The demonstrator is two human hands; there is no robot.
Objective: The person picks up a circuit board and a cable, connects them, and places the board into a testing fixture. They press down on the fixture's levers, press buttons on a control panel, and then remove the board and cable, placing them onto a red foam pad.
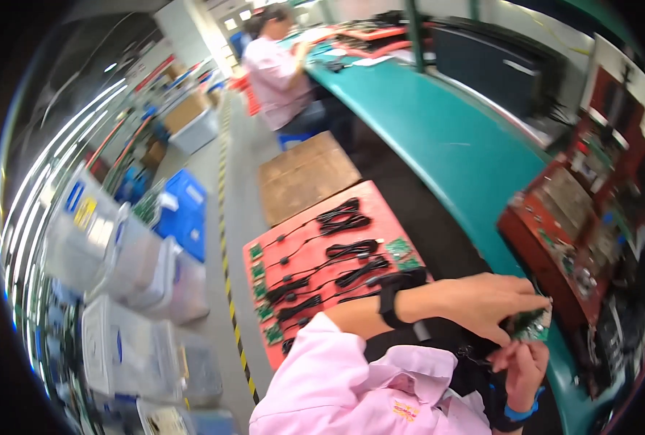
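My left hand (485,303), with a black band at its wrist, reaches across to the right and grips a small green circuit board (534,326) between thumb and fingers. Just below it, my right hand (523,371) has its fingers curled closed close to the board's lower edge. A thin black cable (469,353) runs near those fingers; whether they pinch it I cannot make out. A blue band circles the right wrist. To the left, a pink foam sheet (301,250) carries several coiled black cables (351,250) joined to small green boards (259,272).
A green workbench (438,152) curves along the right, bearing a reddish-brown fixture (554,217) and a dark monitor (493,69). A cardboard box (308,177) stands beyond the foam. Clear plastic bins (130,348) stack at left. A seated person in pink (275,80) works farther back.
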